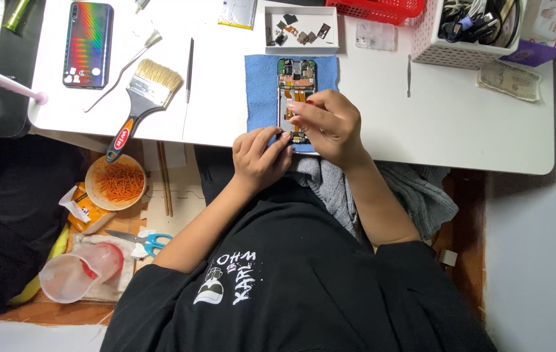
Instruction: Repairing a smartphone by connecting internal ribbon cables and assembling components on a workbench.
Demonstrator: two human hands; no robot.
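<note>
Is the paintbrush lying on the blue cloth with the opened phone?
No, the paintbrush lies on the bare white table, well apart from the blue cloth under the opened phone.

blue cloth (259, 91) on the white table (460, 117), left of it a rainbow-striped phone back (87, 44), right of it a red basket (377, 9), black-and-red brush handle (121, 135).

Both hands (261, 156) (330, 124) work on opened phone (296, 81) atop blue cloth (259, 91).
</note>
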